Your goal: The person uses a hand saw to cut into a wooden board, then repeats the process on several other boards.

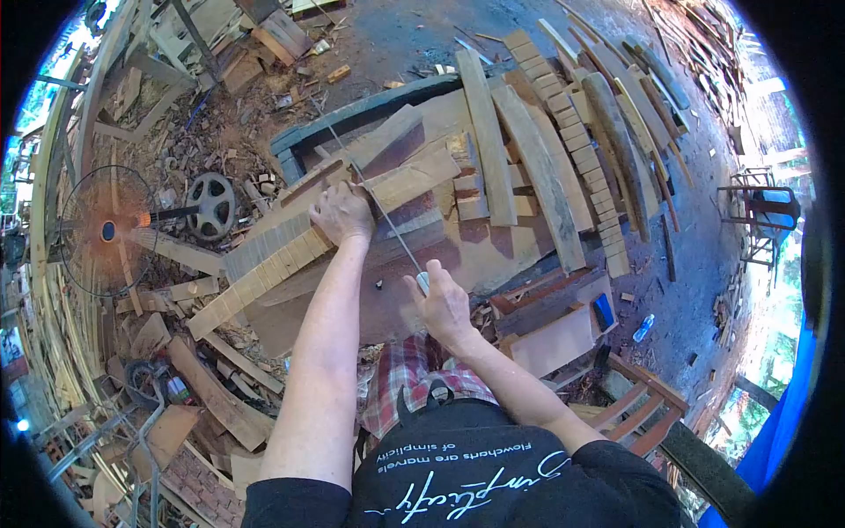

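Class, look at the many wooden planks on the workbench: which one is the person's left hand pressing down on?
The left hand presses the pale ridged plank that runs diagonally off the bench's left side. The other planks lie untouched to the right, while the right hand grips a thin saw.

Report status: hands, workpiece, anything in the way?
Left hand pressing down on plank. Right hand gripping thin rod laid across it. Loose boards stacked beside, not blocking.

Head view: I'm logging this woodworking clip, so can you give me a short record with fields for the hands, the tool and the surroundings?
left hand: left hand pressed flat on a ribbed plank
right hand: right hand gripping the handle of a thin saw
saw: its blade slants across the plank beside the left hand
work surface: stacked boards on a bench
surroundings: standing fan, iron wheel, wood scraps on the ground
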Available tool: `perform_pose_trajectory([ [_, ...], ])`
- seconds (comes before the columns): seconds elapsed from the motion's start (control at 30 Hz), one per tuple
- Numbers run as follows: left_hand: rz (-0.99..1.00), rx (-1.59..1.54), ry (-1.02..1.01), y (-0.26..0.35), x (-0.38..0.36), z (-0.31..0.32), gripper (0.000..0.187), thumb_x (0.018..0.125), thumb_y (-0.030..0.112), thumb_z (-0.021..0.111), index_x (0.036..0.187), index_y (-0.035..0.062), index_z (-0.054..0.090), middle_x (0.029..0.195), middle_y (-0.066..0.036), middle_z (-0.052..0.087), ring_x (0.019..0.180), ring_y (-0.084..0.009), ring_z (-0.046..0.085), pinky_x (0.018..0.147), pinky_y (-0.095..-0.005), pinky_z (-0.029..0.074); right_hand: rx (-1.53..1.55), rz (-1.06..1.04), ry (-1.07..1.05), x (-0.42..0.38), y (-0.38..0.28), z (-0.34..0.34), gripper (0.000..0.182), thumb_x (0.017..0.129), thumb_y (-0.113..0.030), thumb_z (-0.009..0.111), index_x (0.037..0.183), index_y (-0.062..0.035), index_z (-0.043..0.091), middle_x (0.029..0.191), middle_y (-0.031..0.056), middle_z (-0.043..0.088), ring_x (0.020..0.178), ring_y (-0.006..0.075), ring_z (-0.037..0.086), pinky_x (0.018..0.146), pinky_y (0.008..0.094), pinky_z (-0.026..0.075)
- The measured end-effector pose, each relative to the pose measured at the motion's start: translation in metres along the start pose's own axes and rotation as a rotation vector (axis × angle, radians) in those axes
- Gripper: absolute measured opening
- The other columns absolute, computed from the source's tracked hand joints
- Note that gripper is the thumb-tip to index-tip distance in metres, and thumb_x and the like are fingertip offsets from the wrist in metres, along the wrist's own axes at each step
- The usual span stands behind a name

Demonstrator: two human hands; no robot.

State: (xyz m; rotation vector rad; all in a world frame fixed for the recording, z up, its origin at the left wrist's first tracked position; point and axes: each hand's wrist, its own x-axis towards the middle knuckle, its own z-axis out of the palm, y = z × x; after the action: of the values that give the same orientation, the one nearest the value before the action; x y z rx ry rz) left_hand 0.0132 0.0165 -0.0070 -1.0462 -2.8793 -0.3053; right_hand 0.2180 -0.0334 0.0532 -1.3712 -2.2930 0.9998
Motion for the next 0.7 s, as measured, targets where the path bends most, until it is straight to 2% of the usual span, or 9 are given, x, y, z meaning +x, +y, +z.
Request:
perform_pose_trajectory([
  [0.1,-0.010,-0.079,0.005,-0.001,-0.002,0.000,0.023,0.087,0.031,0.051,0.085,0.0150,0.067,0.089,-0.005,0.067,0.096,-0.0211,0.058,0.088,-0.0424,0.032,0.041,-0.044,0.067,-0.003,0.012,0.004,0.027,0.087,-0.021,0.064,0.091,-0.0040,0.043,0.074,0.0216,0.057,0.069,0.0450,0.058,0.056,0.0492,0.045],
  [0.2,-0.009,0.000,0.019,0.001,0.001,-0.001,0.022,0.086,0.031,0.052,0.085,0.0154,0.067,0.089,-0.005,0.067,0.094,-0.0212,0.059,0.088,-0.0424,0.032,0.053,-0.077,0.072,-0.035,0.027,-0.013,0.027,0.087,-0.022,0.065,0.090,-0.0041,0.045,0.072,0.0216,0.057,0.068,0.0441,0.059,0.056,0.0492,0.046],
  [0.3,-0.007,-0.013,0.036,0.001,0.000,0.002,0.020,0.085,0.029,0.053,0.085,0.0149,0.067,0.090,-0.005,0.067,0.093,-0.0221,0.060,0.088,-0.0433,0.032,0.009,0.040,-0.029,-0.055,0.021,-0.032,0.027,0.086,-0.023,0.064,0.089,-0.0035,0.045,0.075,0.0207,0.058,0.071,0.0414,0.060,0.060,0.0486,0.049],
  [0.37,-0.022,0.000,0.022,0.003,0.002,-0.001,0.019,0.084,0.027,0.053,0.086,0.0139,0.067,0.091,-0.005,0.067,0.092,-0.0232,0.060,0.088,-0.0447,0.032,-0.022,0.060,-0.029,-0.042,0.011,-0.026,0.026,0.087,-0.023,0.063,0.089,-0.0040,0.045,0.077,0.0217,0.059,0.072,0.0416,0.060,0.061,0.0493,0.049],
  [0.43,-0.025,0.002,0.006,0.002,0.000,0.001,0.020,0.085,0.027,0.053,0.086,0.0127,0.067,0.092,-0.006,0.067,0.093,-0.0240,0.060,0.088,-0.0455,0.032,-0.010,0.032,0.081,-0.013,-0.001,-0.007,0.026,0.087,-0.024,0.062,0.091,-0.0047,0.046,0.079,0.0225,0.061,0.074,0.0417,0.061,0.063,0.0497,0.049],
  [0.5,0.014,-0.032,0.061,-0.001,0.000,0.003,0.021,0.086,0.027,0.052,0.086,0.0126,0.067,0.092,-0.006,0.067,0.093,-0.0236,0.060,0.087,-0.0454,0.032,-0.019,0.027,0.061,0.032,-0.010,0.015,0.025,0.088,-0.025,0.061,0.094,-0.0052,0.046,0.079,0.0230,0.061,0.075,0.0419,0.062,0.062,0.0503,0.049],
  [0.6,-0.021,0.026,0.033,0.002,0.004,-0.001,0.022,0.087,0.027,0.051,0.085,0.0126,0.068,0.091,-0.006,0.067,0.092,-0.0240,0.060,0.087,-0.0457,0.032,0.014,-0.006,0.086,0.026,-0.007,0.010,0.026,0.088,-0.026,0.061,0.094,-0.0049,0.046,0.078,0.0232,0.061,0.073,0.0422,0.062,0.061,0.0511,0.049],
  [0.7,-0.062,-0.020,0.011,0.008,0.003,-0.005,0.022,0.087,0.027,0.051,0.085,0.0125,0.068,0.091,-0.007,0.067,0.092,-0.0246,0.060,0.088,-0.0458,0.031,0.006,0.036,0.067,-0.034,0.001,-0.013,0.026,0.089,-0.026,0.060,0.094,-0.0050,0.046,0.078,0.0236,0.060,0.071,0.0427,0.061,0.058,0.0512,0.048],
])
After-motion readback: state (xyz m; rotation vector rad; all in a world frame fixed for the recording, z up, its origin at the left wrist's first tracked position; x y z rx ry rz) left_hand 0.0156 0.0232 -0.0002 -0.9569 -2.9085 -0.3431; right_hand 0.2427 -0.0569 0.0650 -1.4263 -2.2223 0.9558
